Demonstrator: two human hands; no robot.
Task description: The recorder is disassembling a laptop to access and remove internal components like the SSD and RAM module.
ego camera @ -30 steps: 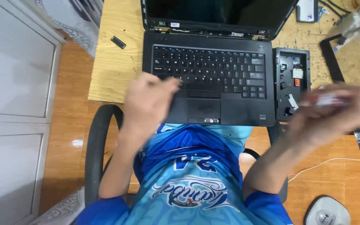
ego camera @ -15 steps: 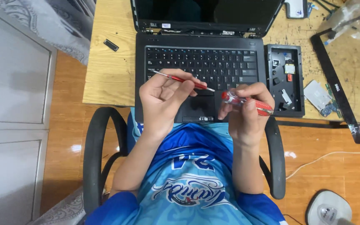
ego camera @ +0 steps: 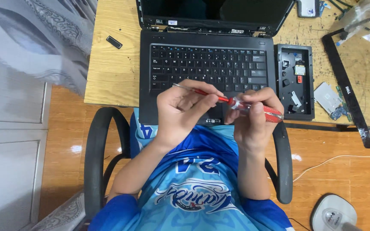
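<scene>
Both hands hold a red-handled screwdriver (ego camera: 236, 104) over the palm rest of a black open laptop (ego camera: 206, 64). My left hand (ego camera: 183, 107) pinches the metal shaft, whose tip points left. Wrapped around the clear red handle is my right hand (ego camera: 253, 115). The tool hangs level just above the touchpad. The laptop stands on a wooden desk (ego camera: 110, 72) with its screen bezel taken off.
A black removed cover panel (ego camera: 295, 81) lies right of the laptop. Beside it are a small silver part with a circuit board (ego camera: 328, 99) and a black screen bezel frame (ego camera: 347, 90). A small black piece (ego camera: 114, 42) rests at the desk's left. Chair armrests (ego camera: 97, 149) flank me.
My right hand came in from the far right with the screwdriver. Both hands then met over the palm rest, and my left hand took hold of the shaft.
</scene>
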